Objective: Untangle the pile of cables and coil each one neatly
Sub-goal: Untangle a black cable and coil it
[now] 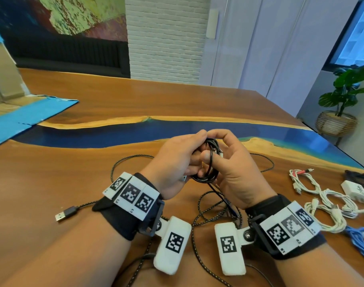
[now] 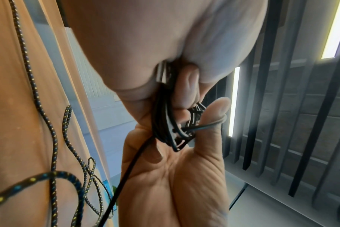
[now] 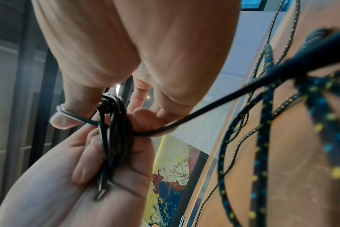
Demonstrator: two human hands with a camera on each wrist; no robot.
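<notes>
Thin black cable (image 1: pixel 207 172) wound in a small coil above the worktop (image 1: pixel 53 162), left hand (image 1: pixel 175 162) grip clutching it, right hand (image 1: pixel 232 164) grip pinching a loop, braided cable (image 1: pixel 197 216) sprawled beneath, white cables (image 1: pixel 326 201) coiled at right.

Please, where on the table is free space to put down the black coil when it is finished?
Bare wood lies left of the USB plug, below the blue cardboard. The far table beyond the blue resin strip is bare too. Crowded: the braided cable under both hands, and the white cables at right.
</notes>
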